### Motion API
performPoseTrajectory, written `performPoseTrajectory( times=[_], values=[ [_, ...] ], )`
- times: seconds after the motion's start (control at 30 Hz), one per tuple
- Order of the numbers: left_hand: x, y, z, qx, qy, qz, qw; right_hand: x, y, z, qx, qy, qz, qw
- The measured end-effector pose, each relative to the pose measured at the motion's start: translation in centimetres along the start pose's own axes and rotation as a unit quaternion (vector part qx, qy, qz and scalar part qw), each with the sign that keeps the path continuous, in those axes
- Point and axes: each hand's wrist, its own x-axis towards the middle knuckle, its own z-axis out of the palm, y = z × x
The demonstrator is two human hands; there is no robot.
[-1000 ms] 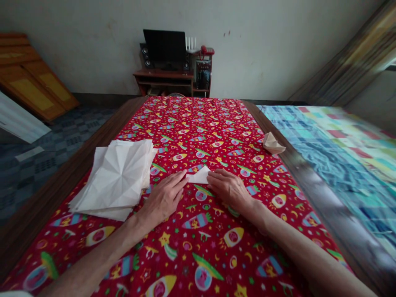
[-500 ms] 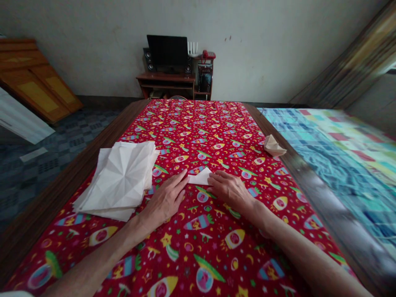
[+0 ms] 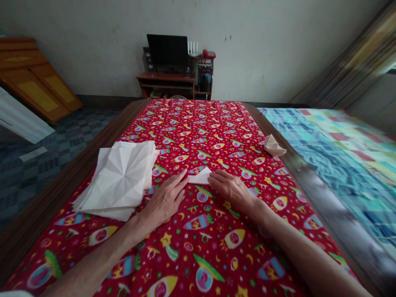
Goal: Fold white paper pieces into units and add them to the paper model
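Observation:
A small strip of folded white paper (image 3: 200,176) lies on the red patterned cloth, with a raised triangular point along its far side. At its left end rests my left hand (image 3: 165,196), palm down and open, fingers stretched out and thumb apart. My right hand (image 3: 230,187) is closed over the paper's right end, its fingers bent and hiding that end. Left of my left hand is a stack of creased white paper sheets (image 3: 123,177), the top one marked with folds radiating from its centre. A folded paper piece (image 3: 274,146) sits near the table's right edge.
The red cloth (image 3: 198,222) covers a dark wooden table (image 3: 102,140). A bed with a checked cover (image 3: 321,144) stands close on the right. Beyond the table's far end is a desk (image 3: 165,77) with a monitor (image 3: 167,53). A wooden cabinet (image 3: 40,82) stands at left.
The view shifted slightly between the first two frames, then held steady. Both hands stay at the ends of the folded paper, with hardly any visible movement.

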Motion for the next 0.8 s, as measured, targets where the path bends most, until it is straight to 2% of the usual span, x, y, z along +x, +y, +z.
performPoseTrajectory(
  times=[0.17, 0.47, 0.57, 0.67, 0.8],
  values=[
    [0.0, -0.1, 0.2, -0.015, 0.005, -0.001, 1.000, 0.3, -0.9, 0.6, -0.048, 0.032, 0.017, 0.998],
    [-0.1, -0.2, 0.3, -0.040, -0.001, -0.016, 0.999, 1.8, -2.1, 0.4, -0.092, 0.032, 0.062, 0.993],
    [0.0, -0.3, 0.4, -0.076, 0.036, -0.041, 0.996, 1.8, -1.7, 0.6, -0.078, 0.061, 0.075, 0.992],
    [0.4, 0.5, 0.5, -0.136, 0.078, -0.086, 0.984, 1.7, -1.2, 0.6, -0.067, 0.110, 0.088, 0.988],
    [2.1, 2.8, 0.6, -0.206, 0.059, -0.132, 0.968, 1.9, -1.4, 0.0, -0.057, 0.144, 0.077, 0.985]
  ],
)
